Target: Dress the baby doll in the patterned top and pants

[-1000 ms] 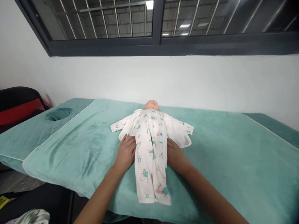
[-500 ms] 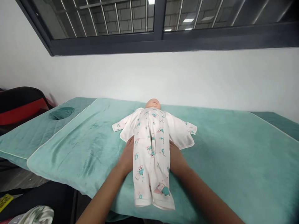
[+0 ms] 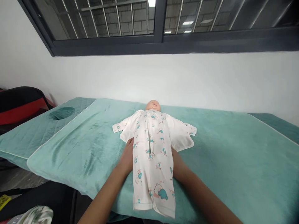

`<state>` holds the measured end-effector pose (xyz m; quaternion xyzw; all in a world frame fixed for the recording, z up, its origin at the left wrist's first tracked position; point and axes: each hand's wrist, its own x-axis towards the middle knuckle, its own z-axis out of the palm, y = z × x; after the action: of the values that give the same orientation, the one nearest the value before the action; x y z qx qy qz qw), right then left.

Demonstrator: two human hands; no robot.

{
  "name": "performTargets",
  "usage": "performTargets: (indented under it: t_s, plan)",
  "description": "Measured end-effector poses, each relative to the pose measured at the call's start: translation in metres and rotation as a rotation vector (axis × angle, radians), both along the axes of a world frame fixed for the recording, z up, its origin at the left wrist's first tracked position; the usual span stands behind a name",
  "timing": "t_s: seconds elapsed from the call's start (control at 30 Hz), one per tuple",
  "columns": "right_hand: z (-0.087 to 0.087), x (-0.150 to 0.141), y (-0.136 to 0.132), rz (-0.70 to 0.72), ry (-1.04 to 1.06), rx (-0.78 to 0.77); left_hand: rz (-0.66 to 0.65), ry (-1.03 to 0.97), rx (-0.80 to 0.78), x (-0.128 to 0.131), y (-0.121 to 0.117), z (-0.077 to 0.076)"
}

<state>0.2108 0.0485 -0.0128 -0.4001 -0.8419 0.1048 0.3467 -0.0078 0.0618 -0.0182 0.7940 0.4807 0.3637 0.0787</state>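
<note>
A baby doll lies on its back on a teal towel, its head toward the wall. A white romper with teal and pink prints covers its body, sleeves spread to both sides. My left hand presses against the romper's left side at waist height, its fingers tucked under the cloth. On the opposite side my right hand does the same, and its fingers are hidden as well. The romper's legs hang toward me past the towel's near edge.
The towel covers a teal padded table with a face hole at its left end. A black and red seat stands left of it. A patterned cloth lies low at the bottom left. White wall and barred window behind.
Both hands have slid inward under the romper's sides, hiding their fingers. The romper's lower part has come closer to me and slightly lower in view.
</note>
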Motion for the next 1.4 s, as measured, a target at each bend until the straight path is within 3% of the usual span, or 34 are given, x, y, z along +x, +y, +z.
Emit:
performTargets:
  t_s: [0.23, 0.4, 0.57, 0.67, 0.73, 0.8, 0.9, 1.0, 1.07, 1.13, 1.3, 1.33, 1.4]
  plan:
    - [-0.009, 0.016, 0.011, -0.140, -0.201, 0.090, -0.037, 0.085, 0.136, -0.011, -0.004, -0.010]
    - [-0.009, 0.045, 0.004, 0.047, -0.268, 0.118, -0.086, 0.214, 0.182, -0.026, -0.013, -0.019]
    - [-0.009, 0.068, -0.017, 0.114, -0.291, 0.023, -0.100, 0.196, 0.063, -0.032, -0.025, -0.019]
    - [-0.012, 0.085, -0.023, 0.041, -0.205, -0.093, -0.105, 0.057, -0.077, -0.037, -0.024, -0.013]
    - [-0.015, 0.100, -0.019, -0.115, -0.125, -0.154, 0.010, -0.093, -0.151, -0.044, -0.015, -0.010]
    - [-0.018, 0.115, -0.009, -0.367, -0.072, -0.151, 0.254, -0.173, -0.170, -0.053, 0.002, -0.010]
    - [-0.019, 0.132, 0.011, -0.697, -0.088, -0.146, 0.593, -0.042, -0.195, -0.066, 0.030, -0.014]
    - [-0.013, 0.134, 0.031, -0.805, -0.140, -0.304, 0.669, 0.150, -0.242, -0.070, 0.047, -0.017]
    - [-0.003, 0.127, 0.041, -0.774, -0.143, -0.443, 0.647, 0.184, -0.242, -0.070, 0.048, -0.017]
    - [0.012, 0.117, 0.049, -0.675, -0.033, -0.560, 0.613, 0.089, -0.269, -0.071, 0.045, -0.016]
    - [0.064, 0.069, 0.055, -0.240, 0.808, -0.694, 0.408, -0.536, -0.340, -0.070, 0.032, -0.008]
    - [0.072, 0.056, 0.053, -0.181, 0.870, -0.691, 0.331, -0.664, -0.351, -0.068, 0.031, -0.004]
    - [0.082, 0.026, 0.046, -0.111, 0.761, -0.661, 0.180, -0.886, -0.387, -0.060, 0.029, 0.009]
